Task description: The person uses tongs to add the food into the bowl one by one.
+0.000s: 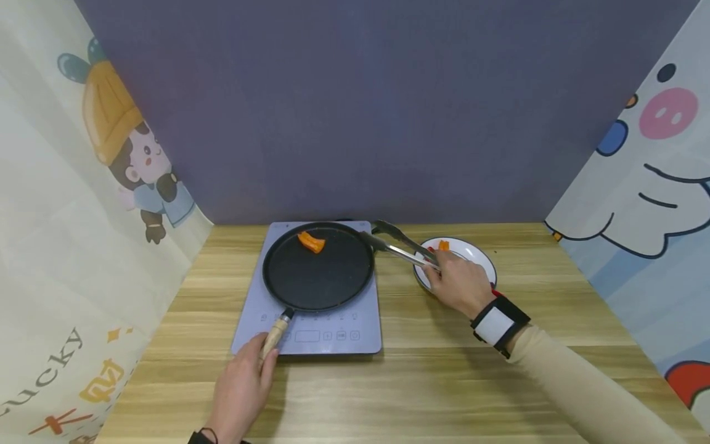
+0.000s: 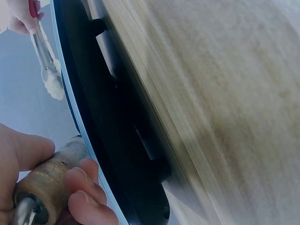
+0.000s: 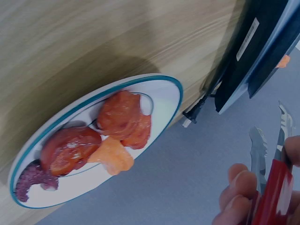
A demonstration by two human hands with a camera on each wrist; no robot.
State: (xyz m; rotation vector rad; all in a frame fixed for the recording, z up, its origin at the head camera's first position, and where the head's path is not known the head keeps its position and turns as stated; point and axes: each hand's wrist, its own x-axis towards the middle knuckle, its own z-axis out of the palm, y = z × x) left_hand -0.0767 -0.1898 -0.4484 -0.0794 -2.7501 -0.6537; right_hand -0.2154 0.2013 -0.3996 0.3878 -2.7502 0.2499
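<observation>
My left hand [image 1: 241,385] grips the wooden handle [image 1: 273,339] of a flat black frying pan [image 1: 318,277]. Near the pan's far edge lies an orange piece of food [image 1: 312,242]. My right hand [image 1: 460,283], above the white plate [image 1: 482,259], holds metal tongs [image 1: 405,254] with a red handle [image 3: 276,192]. The tongs' tips are apart at the pan's right rim, with nothing between them. In the right wrist view, the blue-rimmed plate carries glossy red pieces [image 3: 119,112], an orange piece [image 3: 112,154] and a purple, bumpy piece [image 3: 33,180].
Under the pan sits a pale induction cooker [image 1: 333,336] on the wood-grain table [image 1: 444,382]. A black cord [image 3: 196,110] shows beside the cooker. A dark panel [image 1: 360,111] stands behind, with printed curtains [image 1: 66,216] at both sides.
</observation>
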